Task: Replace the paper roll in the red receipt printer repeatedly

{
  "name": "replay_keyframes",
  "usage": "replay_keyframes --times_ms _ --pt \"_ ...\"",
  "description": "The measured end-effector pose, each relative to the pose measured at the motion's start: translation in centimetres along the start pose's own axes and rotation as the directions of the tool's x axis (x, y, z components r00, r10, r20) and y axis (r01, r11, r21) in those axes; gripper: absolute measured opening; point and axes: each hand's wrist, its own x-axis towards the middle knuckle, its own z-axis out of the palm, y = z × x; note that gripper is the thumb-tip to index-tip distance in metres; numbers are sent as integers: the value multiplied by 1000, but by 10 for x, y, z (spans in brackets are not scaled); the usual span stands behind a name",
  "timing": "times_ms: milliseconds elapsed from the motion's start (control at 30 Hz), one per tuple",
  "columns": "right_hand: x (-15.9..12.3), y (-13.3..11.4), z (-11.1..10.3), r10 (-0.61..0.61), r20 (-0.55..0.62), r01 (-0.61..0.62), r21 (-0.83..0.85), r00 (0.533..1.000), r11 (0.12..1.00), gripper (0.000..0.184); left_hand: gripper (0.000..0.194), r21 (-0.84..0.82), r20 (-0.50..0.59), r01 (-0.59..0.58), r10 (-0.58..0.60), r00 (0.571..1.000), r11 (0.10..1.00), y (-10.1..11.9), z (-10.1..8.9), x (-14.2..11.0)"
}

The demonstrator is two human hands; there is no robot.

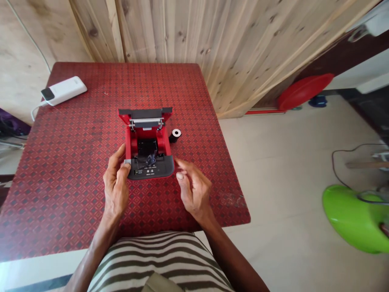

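Striped shirt (158,259) fills the bottom of your view, your arms reaching past it. Left grip (116,188): nearly closed, thumb and fingers pinching a small grey tab (127,162) at the front left corner of the red printer (148,140). Right grip (193,190): half open, fingers curled, holding nothing, just off the dark front panel (151,170).

Printer sits mid-bench (75,182), lid (145,113) swung back, clear plastic film (146,159) in its open well. Black roll (175,135) stands on end just beside the printer's right wall.

Risks: pull the tab hard and the printer could skid or tip. Swing your right hand wide and you could knock the roll toward the bench edge. Loose film could snag at the hinge.

Farther off: white power bank (63,90) with cable, plank wall (243,48).
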Motion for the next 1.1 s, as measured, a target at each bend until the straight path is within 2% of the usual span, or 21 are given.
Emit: replay_keyframes --times_ms 100,133,167,200,233,300,367,433,500,567,667,800,867,933,1033,1100 --pt "40 -8 -9 -121 -3 120 -103 993 987 24 55 42 22 -41 40 999 998 4 -3 2" --pt "57 -10 -7 -165 47 170 -122 985 978 23 56 51 30 -47 46 999 998 4 -3 2" --pt "74 -12 -2 -208 151 228 -132 966 965 22 57 59 34 -55 53 998 997 5 -3 3" --pt "89 -13 5 -222 293 273 -148 930 950 21 58 64 38 -65 63 997 996 4 -3 3" --pt "104 -14 15 -216 437 320 -180 873 930 20 58 65 39 -76 74 997 995 4 -3 3" --pt "125 -13 37 -153 627 392 -262 763 882 20 59 57 35 -93 91 995 994 3 -2 3" --pt "136 -11 56 -104 706 438 -310 701 844 19 58 44 42 -95 93 995 995 2 -1 2" --pt "142 -10 65 -90 752 472 -312 653 825 19 59 33 59 -84 82 995 996 1 -2 2" --pt "145 -9 66 -82 796 502 -295 600 813 19 59 23 75 -80 78 994 997 1 -2 1" --pt "148 -10 63 -78 819 517 -282 569 808 16 59 17 79 -80 79 994 997 1 -3 1" --pt "149 -17 53 -72 807 498 -288 586 818 9 59 14 80 -81 80 994 997 0 -3 1" --pt "143 -30 25 -130 702 407 -243 700 880 10 57 12 81 -90 88 993 996 -1 -2 1" --pt "137 -31 1 -192 626 347 -136 756 928 16 57 13 78 -94 93 993 995 -1 -3 1" --pt "128 -27 -26 -199 551 244 -9 811 970 23 57 17 69 -85 84 994 996 -1 -3 2" --pt "104 -7 -56 -48 452 1 103 891 995 24 56 25 50 -82 80 995 996 -2 -4 2" --pt "82 10 -64 107 408 -178 139 907 974 25 54 40 49 -87 85 995 995 -3 -4 3"
